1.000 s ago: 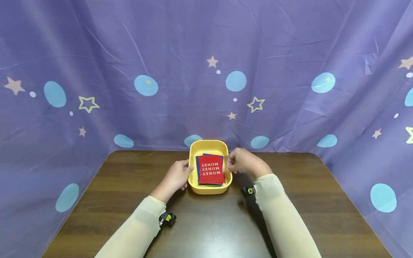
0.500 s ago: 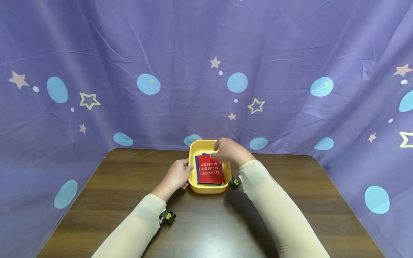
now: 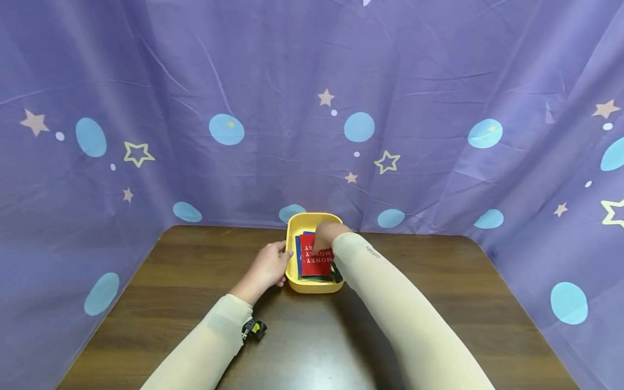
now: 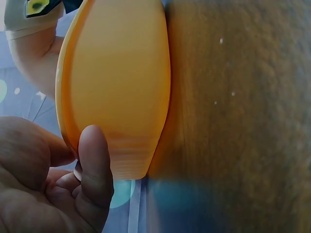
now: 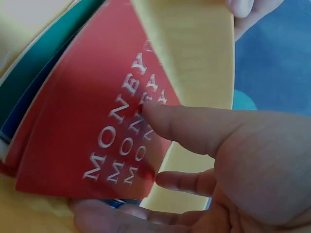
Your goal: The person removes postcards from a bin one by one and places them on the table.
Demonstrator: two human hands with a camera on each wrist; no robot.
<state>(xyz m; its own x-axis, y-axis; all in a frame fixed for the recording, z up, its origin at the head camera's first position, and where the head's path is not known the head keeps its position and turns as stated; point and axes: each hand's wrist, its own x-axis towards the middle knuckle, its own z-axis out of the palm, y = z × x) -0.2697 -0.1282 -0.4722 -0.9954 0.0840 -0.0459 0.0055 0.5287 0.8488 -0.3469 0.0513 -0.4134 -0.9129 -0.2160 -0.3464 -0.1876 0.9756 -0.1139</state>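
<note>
A yellow plastic tray stands near the table's back edge. In it lies a stack of flat rectangular cards, a red card printed MONEY in white on top. Blue and green cards show beneath it in the right wrist view. My left hand grips the tray's left side between thumb and fingers. Reaching into the tray from the right, my right hand is over the stack. Its thumb lies over the red card's lettering, and its spread fingertips are at the card's edge.
The brown wooden table spreads out around the tray. A purple curtain with stars and blue ovals hangs close behind the tray and along both sides. Each sleeve carries a small black wrist camera.
My right hand has left the tray's right rim, passed over it and come down onto the card stack. My left hand keeps its grip on the left rim; the tray stays put.
</note>
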